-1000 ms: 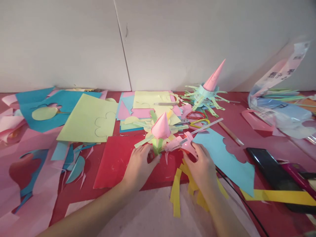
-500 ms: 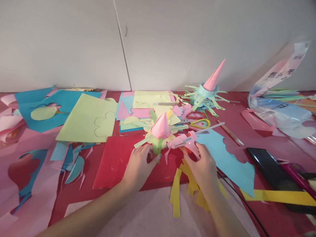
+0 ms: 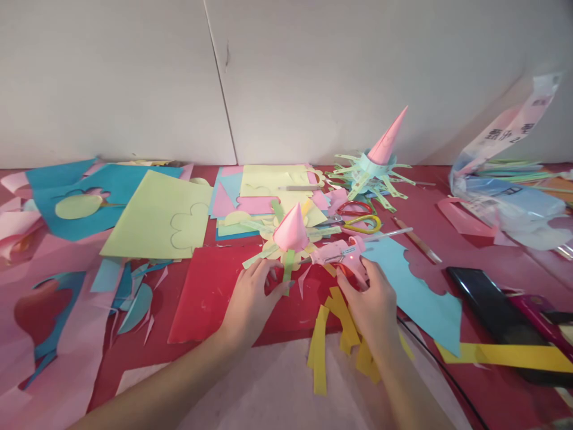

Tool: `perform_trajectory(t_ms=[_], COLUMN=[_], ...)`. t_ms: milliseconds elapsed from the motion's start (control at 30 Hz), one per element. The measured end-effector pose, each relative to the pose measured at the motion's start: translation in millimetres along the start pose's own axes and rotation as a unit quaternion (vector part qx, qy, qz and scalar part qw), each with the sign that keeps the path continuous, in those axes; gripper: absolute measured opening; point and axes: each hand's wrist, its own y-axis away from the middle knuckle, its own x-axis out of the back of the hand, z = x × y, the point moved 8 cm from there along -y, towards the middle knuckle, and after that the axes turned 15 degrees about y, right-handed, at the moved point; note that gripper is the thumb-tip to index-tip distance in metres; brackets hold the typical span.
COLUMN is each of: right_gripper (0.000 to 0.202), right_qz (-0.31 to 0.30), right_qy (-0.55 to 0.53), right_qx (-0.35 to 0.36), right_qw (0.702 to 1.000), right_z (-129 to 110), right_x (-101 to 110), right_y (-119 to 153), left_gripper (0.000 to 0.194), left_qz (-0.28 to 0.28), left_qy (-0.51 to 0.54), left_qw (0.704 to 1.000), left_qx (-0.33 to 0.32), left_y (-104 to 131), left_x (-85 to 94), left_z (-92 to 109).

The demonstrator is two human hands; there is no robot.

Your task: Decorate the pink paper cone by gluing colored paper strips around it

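Note:
A pink paper cone (image 3: 290, 230) stands on a flower-shaped paper base with pale strips spreading from it, near the upper edge of a red board (image 3: 206, 286). My left hand (image 3: 257, 292) is at the near side of the cone, its fingers pinching a green paper strip (image 3: 289, 269). In my right hand (image 3: 369, 295) is a pink glue gun (image 3: 342, 257), its nozzle pointing left toward the green strip and a clear glue stick (image 3: 391, 234) sticking out of its back.
Yellow strips (image 3: 320, 352) lie near my right wrist. Scissors (image 3: 362, 222) and a second cone model (image 3: 380, 155) stand behind. Right of me are light blue paper (image 3: 416, 286), a black phone (image 3: 483, 304) and a cable (image 3: 439, 358). Green paper (image 3: 156, 221) lies left.
The glue gun and my right hand have moved slightly right, away from the cone. The green strip's upper end now shows lower, against the cone's base. My left hand has barely moved.

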Motion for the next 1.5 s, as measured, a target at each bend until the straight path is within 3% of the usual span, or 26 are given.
perform_trajectory(t_ms=[300, 1500], right_gripper=[0.035, 0.035], right_qz=[-0.009, -0.014], right_qy=[-0.006, -0.017], right_qx=[-0.011, -0.014], right_qw=[1.0, 1.0], right_z=[1.5, 0.9], right_x=[-0.1, 0.4], right_y=[-1.0, -1.2], left_gripper=[0.019, 0.035], left_qz=[-0.003, -0.092], left_qy=[-0.029, -0.104], left_qw=[0.997, 0.988], left_qx=[-0.075, -0.069], left_y=[0.8, -10.3], left_x=[-2.5, -13.2], left_z=[8.3, 4.1])
